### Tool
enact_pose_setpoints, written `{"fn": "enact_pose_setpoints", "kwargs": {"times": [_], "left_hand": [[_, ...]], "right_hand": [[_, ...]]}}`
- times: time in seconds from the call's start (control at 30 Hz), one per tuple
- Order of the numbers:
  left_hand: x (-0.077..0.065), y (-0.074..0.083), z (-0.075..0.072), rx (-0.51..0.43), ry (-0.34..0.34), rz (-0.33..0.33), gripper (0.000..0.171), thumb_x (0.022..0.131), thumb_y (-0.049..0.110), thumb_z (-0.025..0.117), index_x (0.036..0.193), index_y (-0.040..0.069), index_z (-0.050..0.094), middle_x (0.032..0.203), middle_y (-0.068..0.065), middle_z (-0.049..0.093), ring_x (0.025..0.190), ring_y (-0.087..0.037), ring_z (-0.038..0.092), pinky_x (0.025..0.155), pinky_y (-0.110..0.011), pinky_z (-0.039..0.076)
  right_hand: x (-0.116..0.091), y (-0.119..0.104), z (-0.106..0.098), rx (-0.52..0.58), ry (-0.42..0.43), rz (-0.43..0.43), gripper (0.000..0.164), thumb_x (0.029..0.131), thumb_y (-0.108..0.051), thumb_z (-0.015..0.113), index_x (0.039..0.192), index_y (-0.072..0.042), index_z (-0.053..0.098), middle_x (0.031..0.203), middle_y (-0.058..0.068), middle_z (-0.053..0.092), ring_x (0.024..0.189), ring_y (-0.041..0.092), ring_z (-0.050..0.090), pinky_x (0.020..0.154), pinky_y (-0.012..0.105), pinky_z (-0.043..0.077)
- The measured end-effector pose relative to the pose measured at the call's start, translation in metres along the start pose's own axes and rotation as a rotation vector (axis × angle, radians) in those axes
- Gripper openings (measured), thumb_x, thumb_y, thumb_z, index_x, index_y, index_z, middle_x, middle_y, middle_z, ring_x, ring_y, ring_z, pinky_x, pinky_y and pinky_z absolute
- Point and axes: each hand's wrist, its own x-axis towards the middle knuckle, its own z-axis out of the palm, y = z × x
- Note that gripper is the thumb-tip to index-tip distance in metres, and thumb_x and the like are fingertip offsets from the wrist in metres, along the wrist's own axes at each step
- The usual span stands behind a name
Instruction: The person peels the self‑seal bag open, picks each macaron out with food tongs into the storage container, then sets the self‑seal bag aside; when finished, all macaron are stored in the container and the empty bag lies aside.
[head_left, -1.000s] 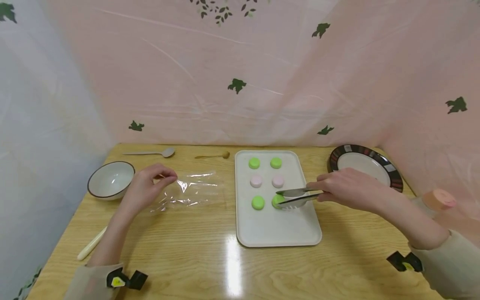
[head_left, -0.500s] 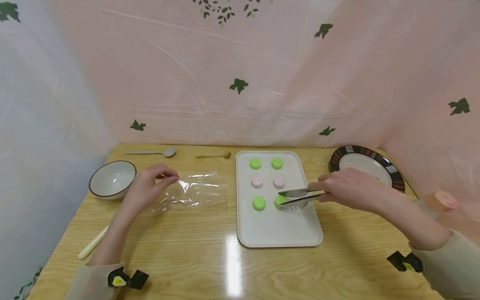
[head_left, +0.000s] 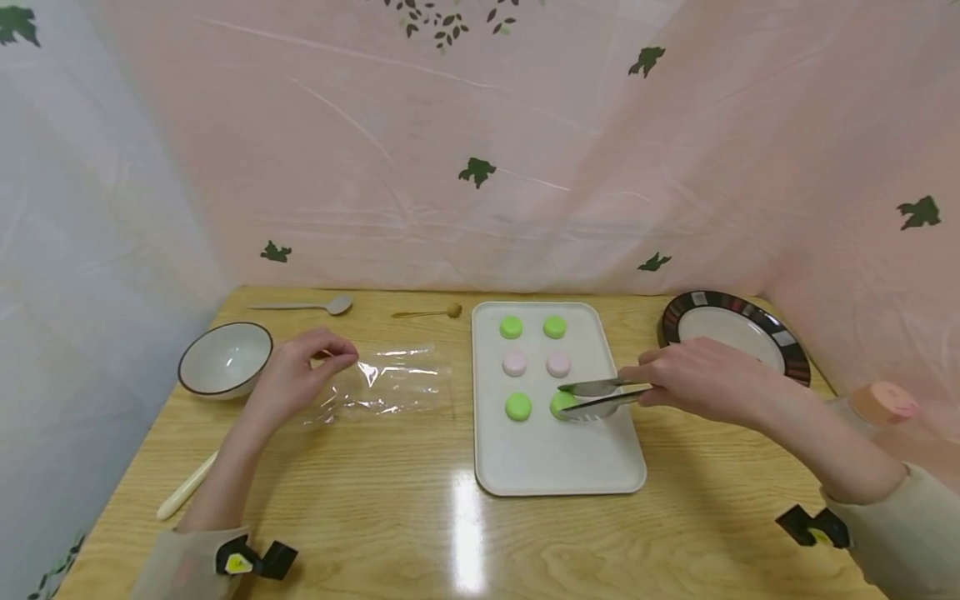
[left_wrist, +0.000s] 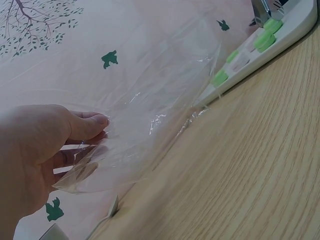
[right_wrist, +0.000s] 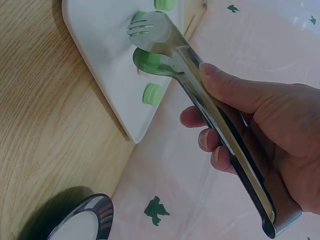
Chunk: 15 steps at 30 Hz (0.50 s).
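Note:
In the head view my left hand pinches the edge of a clear plastic bag, thumb against fingers. The left wrist view shows that bag stretching away from the fingertips. My right hand grips metal tongs, whose tips are at the nearest right green macaron. One tong end is fork-like, as the right wrist view shows of the tongs. On a white tray sit green macarons, one of them a green macaron at front left, and two pale pink macarons.
A white bowl stands left, beside my forearm. Behind lie a spoon and a small golden utensil. A dark-rimmed plate and an orange-topped container are at right. A cream handle lies front left.
The view has shifted very slightly. Both hands keep nearly the same places, with the tongs still at the same green macaron and the bag still pinched.

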Motion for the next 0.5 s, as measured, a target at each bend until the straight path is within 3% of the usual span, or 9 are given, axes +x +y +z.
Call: {"fn": "enact_pose_setpoints", "kwargs": {"times": [0.17,0.33,0.5], "left_hand": [[-0.001,0.0,0.0,0.001,0.001,-0.006,0.004,0.088,0.023,0.068,0.088,0.02,0.07,0.086,0.01,0.068,0.084,-0.011,0.065,0.073,-0.022,0.051],[-0.001,0.0,0.0,0.0,0.005,0.0,0.004,0.087,0.023,0.068,0.088,0.02,0.07,0.086,0.01,0.068,0.084,-0.011,0.065,0.073,-0.022,0.051],[-0.001,0.001,0.001,-0.002,0.008,0.006,0.004,0.087,0.022,0.068,0.088,0.019,0.07,0.086,0.01,0.068,0.084,-0.011,0.065,0.074,-0.022,0.051]], "right_hand": [[-0.002,0.0,0.0,0.023,0.013,0.0,0.035,0.081,-0.039,0.07,0.115,-0.028,0.066,0.081,-0.014,0.06,0.056,-0.004,0.043,0.051,0.02,0.037],[-0.011,0.004,0.001,0.049,0.074,0.042,0.038,0.081,-0.038,0.071,0.117,-0.026,0.065,0.098,-0.008,0.068,0.067,0.002,0.059,0.059,0.027,0.048],[-0.021,0.015,0.012,0.14,0.115,0.136,0.044,0.084,-0.039,0.068,0.124,-0.021,0.062,0.093,-0.007,0.065,0.069,0.005,0.055,0.059,0.027,0.045]]}}
